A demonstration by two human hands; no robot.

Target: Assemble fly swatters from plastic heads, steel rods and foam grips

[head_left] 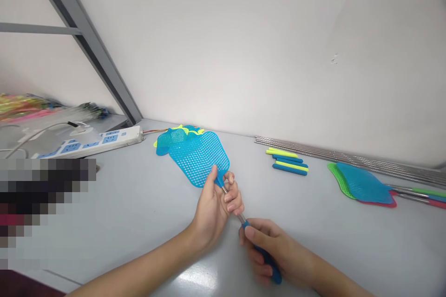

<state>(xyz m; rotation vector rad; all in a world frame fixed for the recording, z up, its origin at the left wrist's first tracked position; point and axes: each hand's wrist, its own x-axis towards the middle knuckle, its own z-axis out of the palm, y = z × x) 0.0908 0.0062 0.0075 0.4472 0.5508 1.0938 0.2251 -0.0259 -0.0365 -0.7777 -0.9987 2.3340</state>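
Observation:
A blue fly swatter (198, 162) is held between my two hands, its mesh head pointing up and to the left. My left hand (218, 204) is closed around the metal rod just below the head, with the thumb on the head's neck. My right hand (265, 246) grips the dark blue handle (267, 260) at the lower end. Behind the mesh head lie loose blue and yellow swatter heads (170, 138), partly covered by it.
Yellow and blue handle sleeves (289, 161) lie to the right. Long metal rods (313, 151) run along the wall. Swatters with green, blue and red heads (364, 184) rest at the right. A white power strip (94, 143) and a metal frame (80, 32) stand at the left.

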